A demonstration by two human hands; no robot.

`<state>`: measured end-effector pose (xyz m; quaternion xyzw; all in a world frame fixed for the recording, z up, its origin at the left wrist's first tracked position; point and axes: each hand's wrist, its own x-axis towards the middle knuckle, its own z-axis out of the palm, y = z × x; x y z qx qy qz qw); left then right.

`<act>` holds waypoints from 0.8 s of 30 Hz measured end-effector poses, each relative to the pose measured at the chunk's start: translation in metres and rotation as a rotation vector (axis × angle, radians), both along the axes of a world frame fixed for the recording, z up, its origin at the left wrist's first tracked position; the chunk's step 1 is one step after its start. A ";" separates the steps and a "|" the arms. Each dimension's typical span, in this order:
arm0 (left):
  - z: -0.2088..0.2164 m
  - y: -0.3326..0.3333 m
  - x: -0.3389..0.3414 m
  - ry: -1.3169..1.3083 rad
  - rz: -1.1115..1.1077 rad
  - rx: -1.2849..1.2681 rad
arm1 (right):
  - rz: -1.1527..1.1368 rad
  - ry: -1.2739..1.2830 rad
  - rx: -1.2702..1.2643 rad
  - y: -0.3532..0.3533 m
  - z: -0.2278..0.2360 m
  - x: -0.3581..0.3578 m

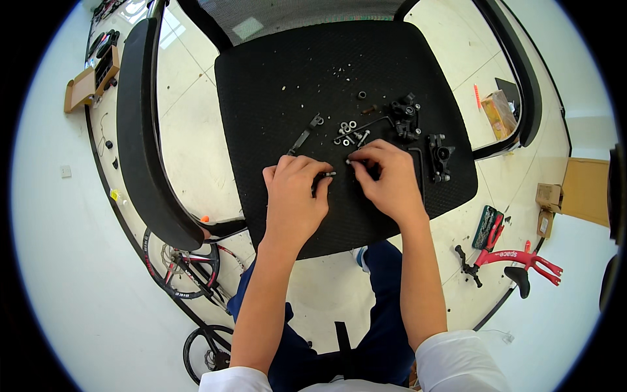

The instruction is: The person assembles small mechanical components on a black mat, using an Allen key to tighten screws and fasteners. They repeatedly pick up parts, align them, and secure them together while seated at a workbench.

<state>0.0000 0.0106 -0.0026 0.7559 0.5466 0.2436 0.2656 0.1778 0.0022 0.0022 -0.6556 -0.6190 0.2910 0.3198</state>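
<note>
Over the front of the black chair seat (274,72), my left hand (295,195) is closed in a pinch on a small dark metal part (328,174) with a silvery end. Apart from it, my right hand (390,178) pinches a small silver-tipped piece (349,161); most of that piece is hidden by the fingers. Just beyond the left hand lies a dark metal lever arm (305,134). Several washers (346,142) and bolts (364,136) lie beyond the right fingertips, with a long hex key (362,128) across them.
Two black bicycle brake calipers (406,119) (441,157) and another hex key (420,173) lie right on the seat. Armrests (138,130) (522,85) flank it. A red bike frame (513,256), wheels (189,264) and an opened cardboard box (83,90) are on the floor.
</note>
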 end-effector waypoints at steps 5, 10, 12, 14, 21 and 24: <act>0.001 0.000 0.000 -0.014 0.023 0.021 | -0.136 0.036 0.000 -0.003 0.007 0.023; 0.001 -0.001 0.001 -0.032 0.025 0.029 | -0.108 0.001 -0.045 -0.006 0.005 0.024; 0.001 -0.001 0.003 -0.032 0.022 0.035 | -0.110 -0.073 -0.048 -0.004 0.003 0.017; 0.001 -0.001 0.007 -0.037 0.022 0.036 | -0.110 -0.124 -0.060 -0.003 0.002 0.015; 0.004 0.000 0.032 0.005 0.025 0.080 | -0.133 -0.001 -0.089 -0.006 0.003 0.026; 0.003 0.001 0.038 0.056 0.026 0.088 | -0.078 -0.046 -0.123 -0.008 0.002 0.029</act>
